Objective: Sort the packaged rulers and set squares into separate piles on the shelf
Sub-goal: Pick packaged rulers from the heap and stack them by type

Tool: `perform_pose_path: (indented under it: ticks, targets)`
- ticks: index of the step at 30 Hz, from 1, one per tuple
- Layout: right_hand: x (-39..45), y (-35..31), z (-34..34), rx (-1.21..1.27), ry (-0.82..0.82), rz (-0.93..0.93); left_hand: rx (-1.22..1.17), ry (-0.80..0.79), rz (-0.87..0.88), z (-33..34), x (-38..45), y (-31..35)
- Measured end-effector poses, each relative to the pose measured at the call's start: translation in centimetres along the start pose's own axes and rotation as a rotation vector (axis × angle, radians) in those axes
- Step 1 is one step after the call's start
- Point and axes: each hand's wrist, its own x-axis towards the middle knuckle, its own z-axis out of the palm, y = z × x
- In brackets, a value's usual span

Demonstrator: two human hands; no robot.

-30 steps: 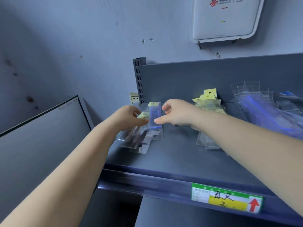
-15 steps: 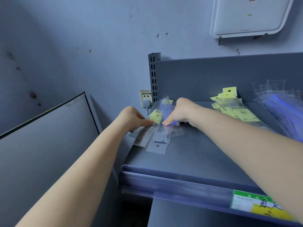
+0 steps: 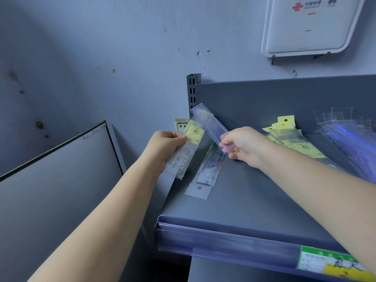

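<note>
Over a grey shelf [image 3: 254, 200], the left hand [image 3: 164, 147] grips a yellow-labelled packaged ruler [image 3: 187, 147] past the shelf's left edge, while the right hand [image 3: 244, 146] pinches a clear ruler sleeve [image 3: 207, 123] lifted above more packets [image 3: 205, 176] lying on the shelf; a yellow-tagged pile [image 3: 293, 139] sits further right
</note>
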Motion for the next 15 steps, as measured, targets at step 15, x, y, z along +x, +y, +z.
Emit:
perform_pose_path:
  ticks: [15]
  targets:
    - [-3.3, -3.0, -6.8, 0.215, -0.172, -0.136, -0.275, -0.027, 0.019, 3.3, -3.1, 5.4]
